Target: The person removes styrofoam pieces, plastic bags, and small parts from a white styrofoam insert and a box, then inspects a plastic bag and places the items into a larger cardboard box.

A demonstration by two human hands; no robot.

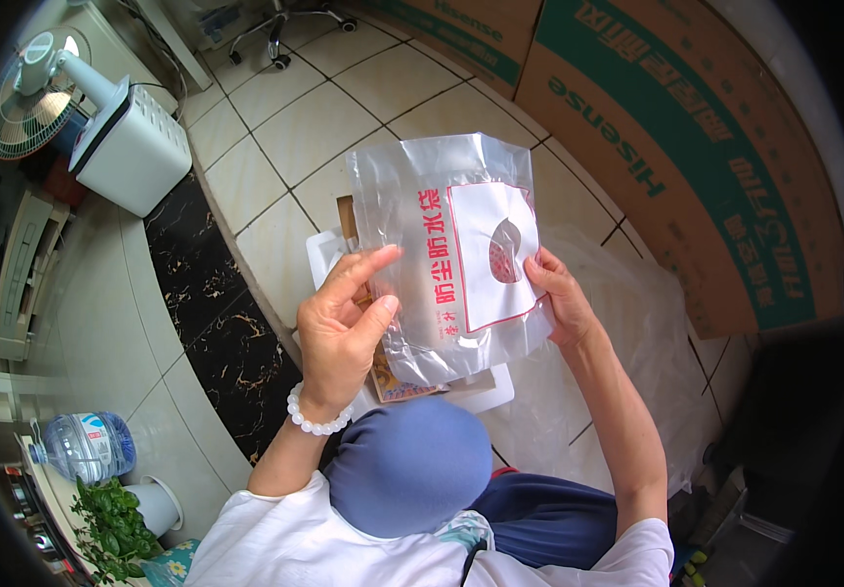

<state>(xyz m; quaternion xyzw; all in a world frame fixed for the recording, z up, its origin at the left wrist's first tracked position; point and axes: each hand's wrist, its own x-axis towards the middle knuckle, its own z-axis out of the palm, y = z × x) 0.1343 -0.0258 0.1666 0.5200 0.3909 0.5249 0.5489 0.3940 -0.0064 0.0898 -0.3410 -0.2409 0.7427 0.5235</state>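
A clear plastic bag with red printed characters (401,220) is held up in front of me. Against its right part lies a white sheet with a red border and a cut-out opening (481,293). My right hand (560,293) grips the bag's right edge and the sheet, thumb on top. My left hand (345,315) is at the bag's left edge, thumb and index finger apart; whether its hidden fingers touch the bag is unclear. Behind and below the bag, partly covered, are a white tray-like piece (492,392) and a printed cardboard item (396,387).
Large Hisense cartons (613,139) line the right side. Crumpled clear plastic sheeting (613,352) lies on the tiled floor (334,110). A fan (37,92) and a white box-shaped unit (136,147) stand upper left; a water bottle (88,444) and potted plant (110,532) are lower left.
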